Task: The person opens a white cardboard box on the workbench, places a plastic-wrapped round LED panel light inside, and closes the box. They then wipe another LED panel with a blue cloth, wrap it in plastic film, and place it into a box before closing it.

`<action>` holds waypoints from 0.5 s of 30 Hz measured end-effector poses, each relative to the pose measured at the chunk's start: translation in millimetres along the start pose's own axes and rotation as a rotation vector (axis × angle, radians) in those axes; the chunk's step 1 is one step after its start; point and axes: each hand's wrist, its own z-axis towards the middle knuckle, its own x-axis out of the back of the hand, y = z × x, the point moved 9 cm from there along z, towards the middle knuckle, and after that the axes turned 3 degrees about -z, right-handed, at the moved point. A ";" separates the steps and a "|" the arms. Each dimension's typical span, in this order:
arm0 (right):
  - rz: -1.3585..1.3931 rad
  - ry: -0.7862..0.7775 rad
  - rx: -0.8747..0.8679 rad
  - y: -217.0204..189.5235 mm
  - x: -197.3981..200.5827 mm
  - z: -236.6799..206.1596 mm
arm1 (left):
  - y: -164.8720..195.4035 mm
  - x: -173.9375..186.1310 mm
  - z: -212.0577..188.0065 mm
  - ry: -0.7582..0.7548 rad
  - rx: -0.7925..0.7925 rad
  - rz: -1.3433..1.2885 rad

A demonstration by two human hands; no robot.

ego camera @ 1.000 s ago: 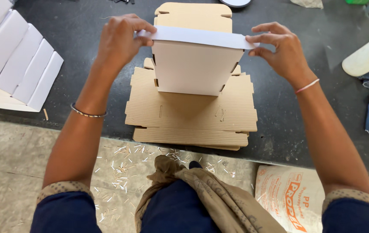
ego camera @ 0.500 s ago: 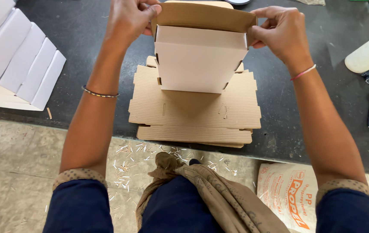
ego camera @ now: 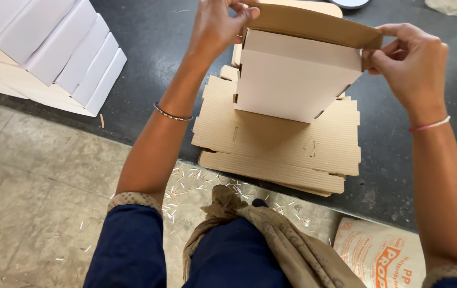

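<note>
Fingers (ego camera: 239,16) of the left hand (ego camera: 218,26) pinch the brown lid flap (ego camera: 314,24) at its left corner; right hand (ego camera: 415,69) pinches the flap's right corner. White box (ego camera: 292,80) stands half-folded, tilted, resting on a stack of flat brown cardboard blanks (ego camera: 282,149) on the dark desk (ego camera: 154,48). Folded white boxes (ego camera: 52,48) lie at far left, well apart. Printed sack (ego camera: 383,256) on the floor, lower right.

One white box (ego camera: 298,80) is standing upright; one stack of flat cardboard blanks (ego camera: 279,144) is lying beneath it; four white folded boxes (ego camera: 52,48) are lying far left.
</note>
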 end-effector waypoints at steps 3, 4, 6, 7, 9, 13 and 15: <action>0.015 0.000 -0.003 -3.4 0.0 -1.8 | 0.3 -1.4 -1.0 0.011 -0.007 -0.037; 0.015 -0.001 -0.011 -2.8 0.0 -1.8 | -4.9 -3.0 -1.1 -0.001 0.049 -0.051; -0.007 -0.002 0.009 -4.2 -0.4 -1.9 | -9.0 -3.8 -2.5 -0.004 0.090 -0.039; -0.030 -0.003 0.038 -6.4 -0.8 -2.1 | -7.7 -2.7 -3.2 0.006 0.076 -0.014; -0.055 0.009 0.085 -10.4 -1.0 -2.9 | -5.0 -0.5 -5.1 0.023 0.046 0.011; -0.037 0.031 0.105 -13.5 -4.6 -7.0 | 4.3 2.8 -13.5 0.024 -0.035 0.000; -0.089 0.066 0.160 -18.4 -7.1 -10.2 | 15.6 5.6 -19.2 0.041 -0.141 0.047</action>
